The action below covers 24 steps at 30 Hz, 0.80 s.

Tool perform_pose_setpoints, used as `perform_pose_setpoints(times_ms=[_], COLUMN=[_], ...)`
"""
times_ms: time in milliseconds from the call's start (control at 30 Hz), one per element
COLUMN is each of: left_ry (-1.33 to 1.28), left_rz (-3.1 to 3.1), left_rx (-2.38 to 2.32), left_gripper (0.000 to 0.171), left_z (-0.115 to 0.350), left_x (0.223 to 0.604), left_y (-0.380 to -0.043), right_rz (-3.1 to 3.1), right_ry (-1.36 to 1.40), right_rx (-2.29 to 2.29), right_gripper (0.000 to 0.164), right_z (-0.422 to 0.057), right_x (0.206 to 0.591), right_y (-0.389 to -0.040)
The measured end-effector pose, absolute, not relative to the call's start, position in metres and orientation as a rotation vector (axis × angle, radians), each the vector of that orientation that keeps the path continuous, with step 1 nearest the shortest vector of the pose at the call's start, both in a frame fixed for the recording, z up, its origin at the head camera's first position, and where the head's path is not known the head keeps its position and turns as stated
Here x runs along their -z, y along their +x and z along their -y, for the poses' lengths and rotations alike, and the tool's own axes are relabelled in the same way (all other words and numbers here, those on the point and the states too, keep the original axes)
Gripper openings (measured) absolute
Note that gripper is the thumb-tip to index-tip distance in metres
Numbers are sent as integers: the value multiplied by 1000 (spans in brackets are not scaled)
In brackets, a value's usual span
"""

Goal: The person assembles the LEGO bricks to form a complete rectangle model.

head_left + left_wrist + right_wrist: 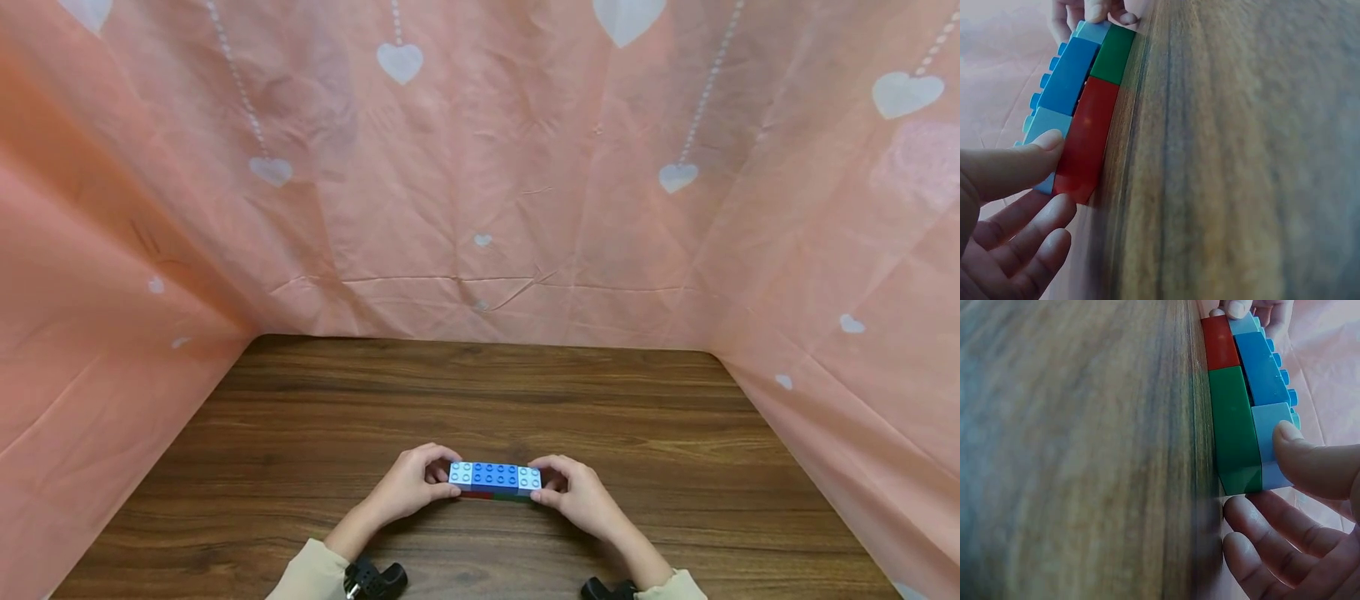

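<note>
Toy building bricks stand joined in a low two-layer row on the table. On top, a blue brick lies between a left light blue brick and a right light blue brick, studs up. Beneath them are a red brick on the left and a green brick on the right. My left hand pinches the left light blue brick at its outer end, thumb on the near side. At the opposite end, my right hand grips the right light blue brick the same way.
The brown wood-grain table spreads around the bricks. A pink curtain with white hearts encloses its back and both sides. Black wrist devices sit by the cuffs at the near edge.
</note>
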<state>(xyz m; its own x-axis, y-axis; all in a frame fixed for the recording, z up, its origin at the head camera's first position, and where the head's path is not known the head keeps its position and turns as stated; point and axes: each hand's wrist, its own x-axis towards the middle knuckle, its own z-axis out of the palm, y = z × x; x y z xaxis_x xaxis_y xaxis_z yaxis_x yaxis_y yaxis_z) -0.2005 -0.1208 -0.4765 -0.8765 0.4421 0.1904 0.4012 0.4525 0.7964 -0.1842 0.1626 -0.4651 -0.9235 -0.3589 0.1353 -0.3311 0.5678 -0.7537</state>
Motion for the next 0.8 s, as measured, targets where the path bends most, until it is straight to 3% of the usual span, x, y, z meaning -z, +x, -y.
perform_pose_setpoints(times_ms=[800], left_ry=[616], left_rz=[-2481], left_rx=[-1624], left_gripper=[29], left_z=[133], left_x=[476], left_y=[-208], right_rz=[-2572], right_ry=[-541], right_rx=[1521], right_gripper=[30], right_z=[-172], right_x=[469], right_y=[-204])
